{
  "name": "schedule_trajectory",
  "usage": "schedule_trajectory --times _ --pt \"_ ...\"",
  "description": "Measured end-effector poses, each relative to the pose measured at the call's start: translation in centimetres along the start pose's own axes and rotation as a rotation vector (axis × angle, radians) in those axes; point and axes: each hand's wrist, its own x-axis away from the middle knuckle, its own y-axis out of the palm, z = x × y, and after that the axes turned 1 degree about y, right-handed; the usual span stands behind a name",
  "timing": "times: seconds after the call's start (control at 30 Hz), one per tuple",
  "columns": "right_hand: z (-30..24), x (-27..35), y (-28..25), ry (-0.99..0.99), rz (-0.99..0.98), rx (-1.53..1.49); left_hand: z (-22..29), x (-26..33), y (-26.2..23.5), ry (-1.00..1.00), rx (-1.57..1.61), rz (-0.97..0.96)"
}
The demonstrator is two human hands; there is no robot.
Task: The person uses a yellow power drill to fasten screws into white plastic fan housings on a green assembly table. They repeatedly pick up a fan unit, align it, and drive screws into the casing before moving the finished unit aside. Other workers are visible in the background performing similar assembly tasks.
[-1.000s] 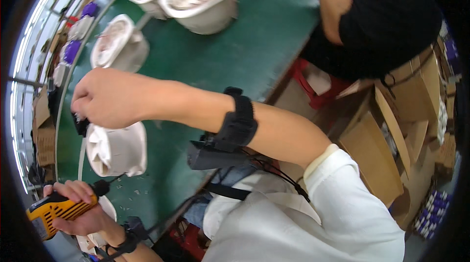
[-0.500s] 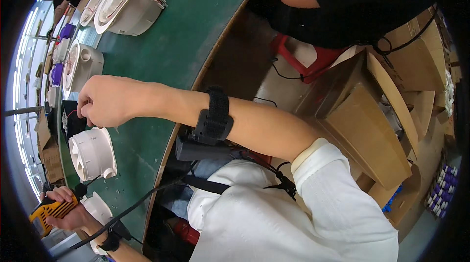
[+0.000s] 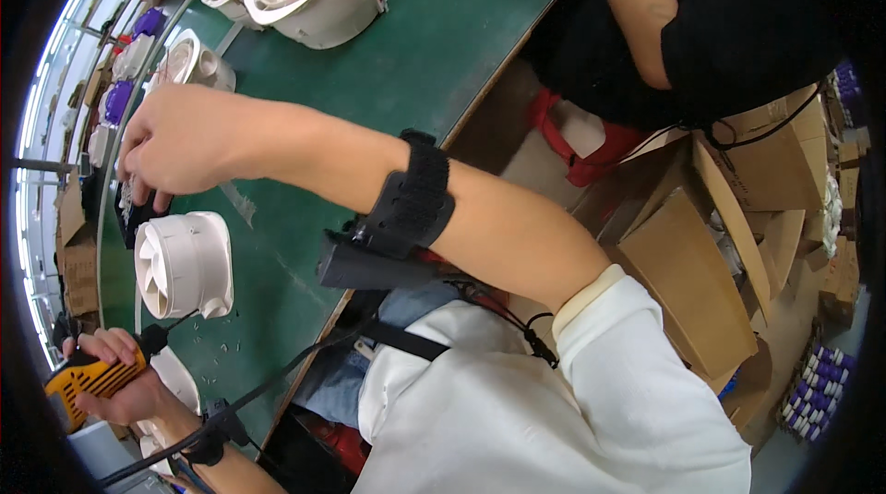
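My left hand (image 3: 115,379) grips a yellow-and-black power screwdriver (image 3: 92,383) at the lower left, its black nose and thin bit pointing toward a white round fan housing (image 3: 205,263). That housing lies on the green table with its blades facing left. My right hand (image 3: 180,138) reaches across above it, knuckles up and fingers curled down over a small black tray (image 3: 143,231) of tiny metal pieces. Its fingertips are partly hidden, so what they pinch, if anything, does not show. Beside my left wrist sits another white housing (image 3: 175,374), partly covered.
More white housings with red wires (image 3: 318,23) stand along the far part of the green table (image 3: 434,51). Small bits lie near the nearest housing. A black cable (image 3: 268,383) crosses low. To the right are a person in black (image 3: 738,23), a red stool (image 3: 581,162) and open cardboard boxes (image 3: 688,272).
My right hand has shifted slightly left and up in the picture, its fingers now loosened over the tray. The view has turned a little. My left hand keeps holding the screwdriver.
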Motion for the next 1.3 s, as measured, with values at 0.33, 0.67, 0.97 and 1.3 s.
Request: schedule_trajectory --times 0.33,0.67,0.97,1.3 --pt "-0.2 0.3 -1.4 0.041 0.016 0.081 0.4 0.4 -2.1 -0.007 -0.038 0.014" --pt "-0.1 -0.9 -1.8 0.097 -0.023 0.077 0.6 0.0 -1.1 -0.034 -0.027 0.033" --pt "4.5 -7.2 7.8 -0.076 -0.062 0.366 1.0 0.7 0.3 0.023 0.207 0.054" --pt "8.8 -11.6 12.8 0.099 -0.208 0.499 1.4 -0.4 0.3 -0.008 0.136 0.18"
